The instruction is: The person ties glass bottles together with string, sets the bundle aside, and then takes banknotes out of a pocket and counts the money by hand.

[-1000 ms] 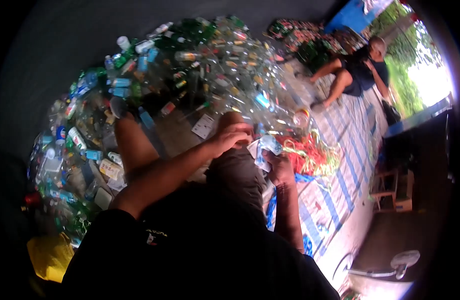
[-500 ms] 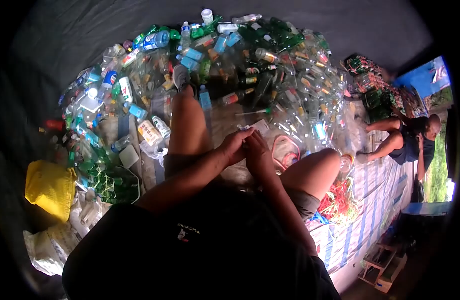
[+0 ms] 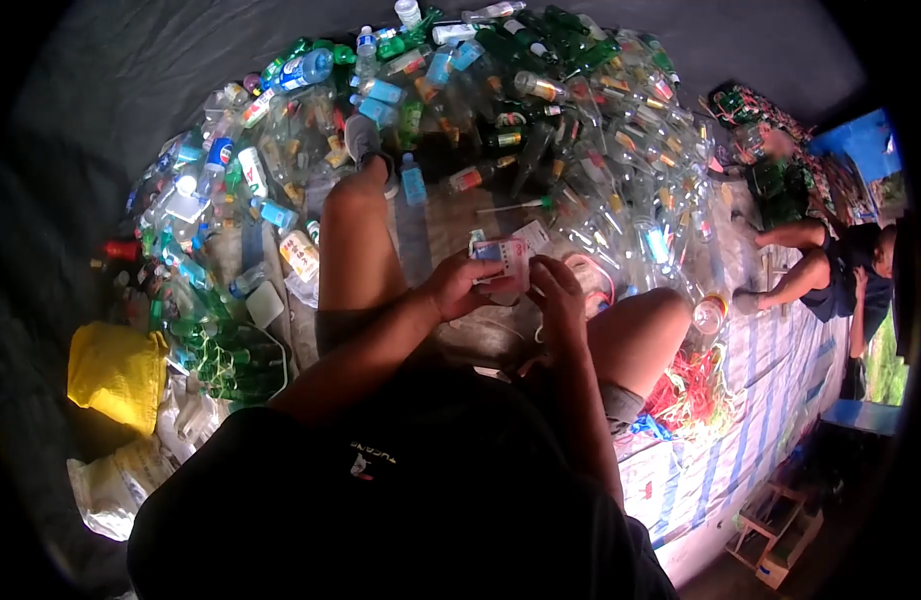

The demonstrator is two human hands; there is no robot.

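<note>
Between my raised knees, both hands are at some printed paper slips, pink and white with a blue patch; their exact kind is too small to tell. My left hand grips the slips from the left, thumb on top. At the right edge, the fingers of my right hand pinch them. A paler slip sticks out at the upper right of the bunch. Beyond my hands a clear bottle with a green cap lies on the ground sheet.
A large heap of plastic bottles curves around in front. To the left are green bottles in a net and a yellow sack. Red and pale strings lie by my right knee. Another person sits at the right.
My hands, earlier close together over the slips, have moved apart. More of the pink and blue printing now shows. The whole view has shifted slightly.
</note>
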